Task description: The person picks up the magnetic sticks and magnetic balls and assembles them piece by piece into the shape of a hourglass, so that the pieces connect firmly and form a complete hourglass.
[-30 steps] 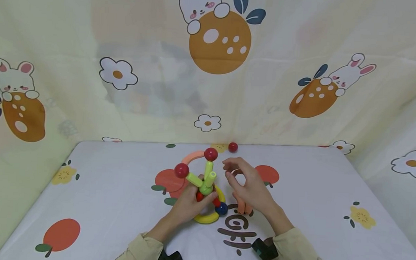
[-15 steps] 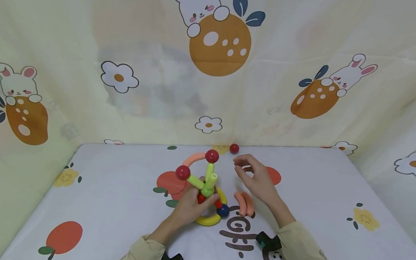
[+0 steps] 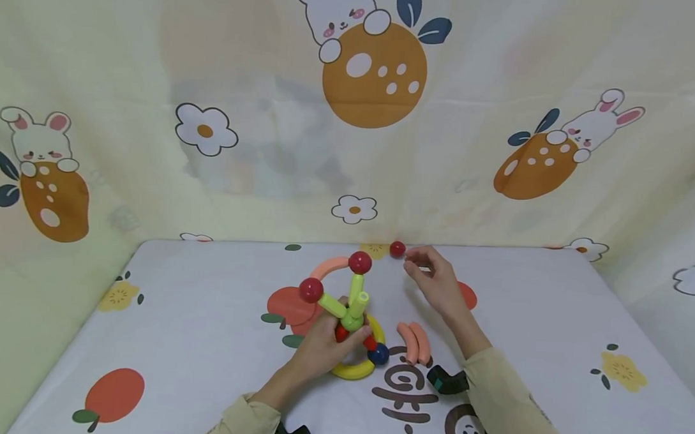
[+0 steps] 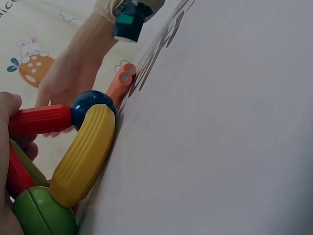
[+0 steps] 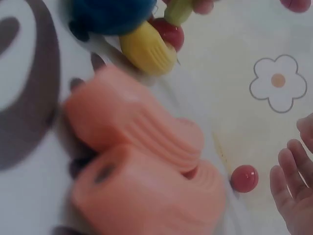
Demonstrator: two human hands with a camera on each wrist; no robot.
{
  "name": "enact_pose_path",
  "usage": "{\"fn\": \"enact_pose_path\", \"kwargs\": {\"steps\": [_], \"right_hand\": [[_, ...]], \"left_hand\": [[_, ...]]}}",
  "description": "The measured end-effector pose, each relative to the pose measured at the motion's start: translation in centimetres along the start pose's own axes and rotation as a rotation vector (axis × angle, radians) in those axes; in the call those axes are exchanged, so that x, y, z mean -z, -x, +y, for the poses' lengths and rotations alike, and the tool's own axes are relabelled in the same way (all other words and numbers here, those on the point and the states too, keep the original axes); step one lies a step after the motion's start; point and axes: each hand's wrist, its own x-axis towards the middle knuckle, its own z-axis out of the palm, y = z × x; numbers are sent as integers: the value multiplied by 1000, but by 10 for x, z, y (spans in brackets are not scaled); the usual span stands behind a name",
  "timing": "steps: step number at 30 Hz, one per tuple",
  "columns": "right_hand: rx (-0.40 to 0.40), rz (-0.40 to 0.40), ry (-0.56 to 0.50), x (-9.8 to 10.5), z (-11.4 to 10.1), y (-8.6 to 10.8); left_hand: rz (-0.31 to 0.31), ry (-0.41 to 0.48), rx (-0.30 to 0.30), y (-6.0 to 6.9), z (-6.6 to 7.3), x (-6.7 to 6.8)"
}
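My left hand [image 3: 327,344] grips a toy structure of magnetic sticks and balls around its middle. On it show a green ball [image 3: 352,322] with light-green sticks, two red balls [image 3: 311,290] joined by a curved orange stick [image 3: 330,266], red sticks [image 4: 41,120], a blue ball [image 3: 379,354] and curved yellow sticks [image 4: 84,155]. Toward the back of the table, a loose red ball [image 3: 397,249] lies just left of the fingertips of my right hand [image 3: 437,281]. In the right wrist view a gap separates those half-spread fingers from the red ball; they hold nothing.
Two curved orange sticks [image 3: 414,343] lie side by side on the white printed tablecloth [image 3: 204,365], right of the structure. A patterned curtain [image 3: 269,163] hangs along the table's back edge. Black wrist cameras [image 3: 448,380] sit at both sleeves.
My right hand has moved away from the structure, back and to the right, up to the loose red ball. The left hand keeps its grip on the structure, nearly still.
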Motion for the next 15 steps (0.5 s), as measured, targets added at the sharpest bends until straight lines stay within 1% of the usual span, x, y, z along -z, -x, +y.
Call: {"fn": "enact_pose_path", "kwargs": {"steps": [3, 6, 15], "right_hand": [[-34, 8, -4, -1, 3, -7], [-84, 17, -12, -2, 6, -15], [-216, 67, -81, -6, 9, -38]], "left_hand": [[3, -6, -4, 0, 0, 0], [8, -10, -9, 0, 0, 0], [8, -5, -17, 0, 0, 0]]}}
